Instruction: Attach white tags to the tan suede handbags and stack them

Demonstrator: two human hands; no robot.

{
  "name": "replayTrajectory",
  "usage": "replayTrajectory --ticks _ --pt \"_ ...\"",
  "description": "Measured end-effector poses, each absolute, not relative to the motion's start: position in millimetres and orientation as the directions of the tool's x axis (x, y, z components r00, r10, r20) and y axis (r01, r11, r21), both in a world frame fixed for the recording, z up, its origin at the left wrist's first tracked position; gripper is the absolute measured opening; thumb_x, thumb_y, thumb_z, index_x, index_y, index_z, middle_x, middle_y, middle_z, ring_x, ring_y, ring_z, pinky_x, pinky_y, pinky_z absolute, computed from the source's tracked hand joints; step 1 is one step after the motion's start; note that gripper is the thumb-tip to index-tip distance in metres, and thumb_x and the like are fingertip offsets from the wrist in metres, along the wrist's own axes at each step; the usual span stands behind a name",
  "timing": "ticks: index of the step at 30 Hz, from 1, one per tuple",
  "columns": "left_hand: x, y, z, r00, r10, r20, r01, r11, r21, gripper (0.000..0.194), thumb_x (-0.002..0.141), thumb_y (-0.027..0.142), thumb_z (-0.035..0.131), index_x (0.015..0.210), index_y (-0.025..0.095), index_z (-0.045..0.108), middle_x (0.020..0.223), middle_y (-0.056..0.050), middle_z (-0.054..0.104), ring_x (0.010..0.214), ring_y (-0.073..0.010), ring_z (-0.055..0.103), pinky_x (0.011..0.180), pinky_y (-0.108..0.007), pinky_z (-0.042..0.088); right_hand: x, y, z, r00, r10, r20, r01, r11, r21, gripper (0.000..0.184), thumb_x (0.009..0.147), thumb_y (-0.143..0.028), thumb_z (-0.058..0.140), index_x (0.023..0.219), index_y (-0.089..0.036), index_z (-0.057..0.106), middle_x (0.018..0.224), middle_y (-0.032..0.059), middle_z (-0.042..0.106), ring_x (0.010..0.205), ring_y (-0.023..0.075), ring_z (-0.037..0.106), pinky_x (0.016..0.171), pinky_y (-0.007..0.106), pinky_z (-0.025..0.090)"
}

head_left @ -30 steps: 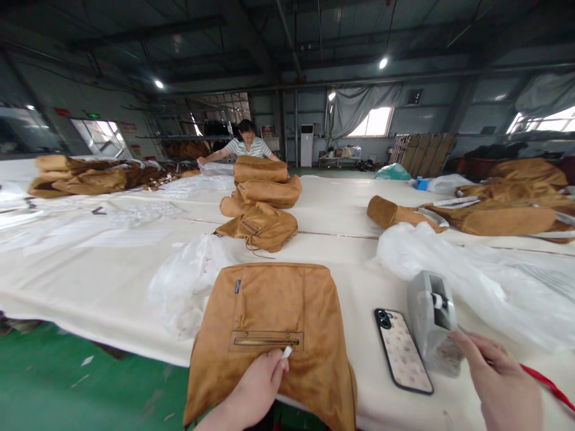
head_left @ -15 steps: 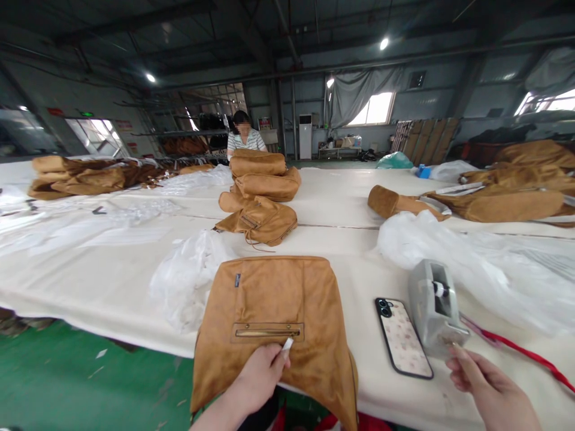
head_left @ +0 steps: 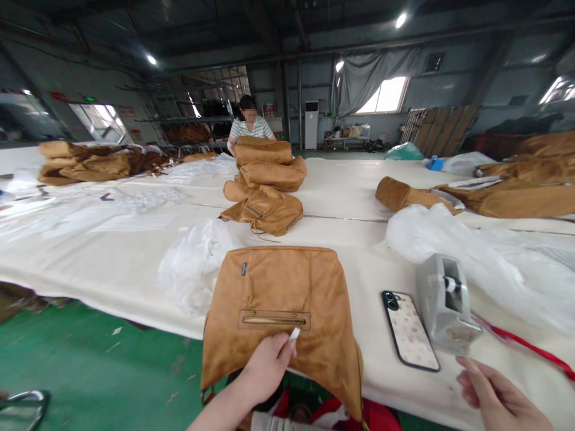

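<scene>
A tan suede bag (head_left: 278,305) lies flat at the near edge of the white table (head_left: 112,263), zipper pocket facing up. My left hand (head_left: 267,362) rests on its lower part, fingers pinched on a small white piece (head_left: 294,333) just below the zipper. My right hand (head_left: 498,398) hovers low at the right, a little in front of the grey tape dispenser (head_left: 444,302), fingers loosely curled with nothing seen in them. A phone (head_left: 411,330) lies face down between the bag and the dispenser.
A pile of tan bags (head_left: 267,179) sits mid-table, with more at the left (head_left: 90,164) and right (head_left: 494,194). Clear plastic bags (head_left: 195,263) lie about. A red strap (head_left: 530,350) runs past the dispenser. A person in a striped shirt (head_left: 249,126) works at the far side.
My right hand has drawn back from the tape dispenser toward me. The view has shifted slightly. My left hand stays pinched on the white piece on the bag.
</scene>
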State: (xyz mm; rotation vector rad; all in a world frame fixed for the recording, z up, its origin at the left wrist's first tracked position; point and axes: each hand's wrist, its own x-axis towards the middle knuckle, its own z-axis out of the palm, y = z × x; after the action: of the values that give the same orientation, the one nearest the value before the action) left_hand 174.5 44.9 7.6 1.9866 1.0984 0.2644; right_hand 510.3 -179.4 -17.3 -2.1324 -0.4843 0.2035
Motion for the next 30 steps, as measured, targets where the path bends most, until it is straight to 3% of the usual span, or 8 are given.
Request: replayTrajectory --ticks 4,6,12,16,20,24,27,30 --pt "173.7 39.4 18.8 0.649 0.746 -0.15 0.582 -0.36 0.729 0.028 0.094 0.029 0.032 0.072 0.02 0.047 0.069 -0.001 0.054 0.068 -0.0159 0.053 0.066 -0.025 0.039 441.7 -133.0 6.1 0.727 0.687 -0.013 0.16 -0.187 -0.969 0.038 0.081 -0.059 0.06 0.08 -0.021 0.065 0.055 -0.0011 0.054 0.056 0.0165 0.054 0.052 0.026 0.043" --pt "174.1 36.8 23.0 0.659 0.738 -0.144 0.608 -0.41 0.68 0.029 0.095 0.03 0.03 0.074 0.02 0.048 0.071 -0.002 0.057 0.069 -0.0169 0.054 0.067 -0.026 0.04 408.0 -103.8 10.9 0.566 0.822 -0.063 0.058 -0.116 -0.992 0.037 0.081 -0.057 0.062 0.079 -0.02 0.065 0.053 -0.0023 0.051 0.05 0.0133 0.048 0.048 0.024 0.039" --pt "173.6 33.0 36.1 0.671 0.722 -0.169 0.679 -0.506 0.532 0.023 0.093 0.024 0.033 0.083 0.019 0.054 0.078 -0.006 0.064 0.074 -0.0204 0.061 0.068 -0.029 0.042 336.2 -45.8 6.5 0.117 0.975 -0.191 -0.085 -0.182 -0.98 0.046 0.081 -0.063 0.058 0.076 -0.018 0.062 0.05 -0.005 0.048 0.041 0.0074 0.037 0.042 0.021 0.026" --pt "170.9 31.3 45.0 0.692 0.695 -0.197 0.67 -0.515 0.535 0.012 0.082 0.016 0.043 0.082 0.02 0.054 0.077 -0.004 0.063 0.073 -0.0205 0.06 0.068 -0.028 0.043 323.6 -33.7 -0.9 0.031 0.976 -0.214 -0.034 -0.213 -0.976 0.05 0.08 -0.066 0.056 0.067 -0.018 0.057 0.044 -0.0077 0.04 0.037 0.0059 0.03 0.04 0.02 0.022" --pt "171.4 30.4 45.7 0.698 0.7 -0.155 0.617 -0.478 0.625 0.021 0.091 0.025 0.036 0.081 0.02 0.055 0.078 -0.005 0.063 0.074 -0.0209 0.059 0.07 -0.029 0.043 323.5 -31.1 -5.3 0.025 0.965 -0.263 0.055 -0.264 -0.963 0.047 0.081 -0.063 0.054 0.065 -0.019 0.052 0.044 -0.0081 0.04 0.037 0.0063 0.031 0.041 0.021 0.022" --pt "175.8 32.6 35.9 0.657 0.739 -0.149 0.545 -0.328 0.772 0.036 0.097 0.033 0.028 0.075 0.02 0.053 0.075 -0.004 0.06 0.071 -0.019 0.055 0.071 -0.03 0.041 328.4 -30.9 -9.9 -0.02 0.957 -0.29 0.105 -0.286 -0.952 0.044 0.083 -0.06 0.052 0.074 -0.018 0.058 0.048 -0.007 0.045 0.039 0.0072 0.036 0.042 0.021 0.025" --pt "175.1 36.7 26.3 0.609 0.73 -0.311 0.449 0.006 0.893 0.038 0.096 0.043 0.037 0.067 0.02 0.047 0.06 0.002 0.047 0.056 -0.0137 0.042 0.058 -0.027 0.034 334.0 -30.9 -17.3 -0.099 0.951 -0.293 0.075 -0.287 -0.955 0.044 0.084 -0.06 0.052 0.082 -0.017 0.062 0.058 -0.0041 0.055 0.043 0.0079 0.043 0.044 0.021 0.031" --pt "169.7 41.5 20.7 0.624 0.587 -0.516 0.337 0.393 0.855 0.043 0.094 0.053 0.039 0.069 0.019 0.046 0.049 0.009 0.025 0.043 -0.0088 0.019 0.046 -0.024 0.017 336.8 -29.2 -25.7 -0.137 0.944 -0.3 0.066 -0.293 -0.954 0.045 0.083 -0.062 0.052 0.081 -0.018 0.062 0.062 -0.003 0.057 0.046 0.0089 0.047 0.046 0.021 0.035"
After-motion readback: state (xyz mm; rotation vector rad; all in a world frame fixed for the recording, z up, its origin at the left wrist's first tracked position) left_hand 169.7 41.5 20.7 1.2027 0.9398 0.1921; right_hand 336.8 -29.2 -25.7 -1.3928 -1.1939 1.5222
